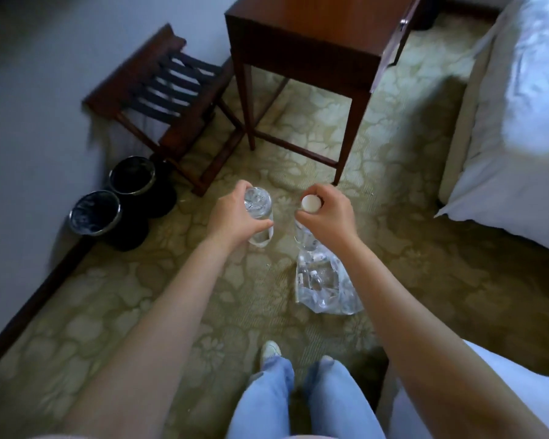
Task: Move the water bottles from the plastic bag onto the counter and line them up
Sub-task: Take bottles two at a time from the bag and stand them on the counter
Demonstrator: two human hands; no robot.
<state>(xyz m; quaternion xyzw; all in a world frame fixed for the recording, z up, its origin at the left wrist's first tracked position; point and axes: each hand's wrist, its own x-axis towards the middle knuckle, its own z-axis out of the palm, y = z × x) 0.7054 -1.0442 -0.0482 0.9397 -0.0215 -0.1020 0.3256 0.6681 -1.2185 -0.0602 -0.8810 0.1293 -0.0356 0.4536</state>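
My left hand [235, 213] grips a clear water bottle [260, 213] whose base points up toward the camera. My right hand [328, 213] holds a second clear water bottle [305, 236] near its white cap [309, 202], hanging upright just above the bag. The clear plastic bag [325, 286] lies on the patterned carpet below my right hand, with several more bottles showing through it. A dark wooden table [305, 33], which stands in as the counter, is ahead of me; its top is mostly out of view.
A wooden luggage rack [168, 96] with black straps stands at the left wall. Two black waste bins [114, 201] sit beside it. A bed with white linen [517, 122] fills the right side. My legs in blue jeans [298, 400] are at the bottom.
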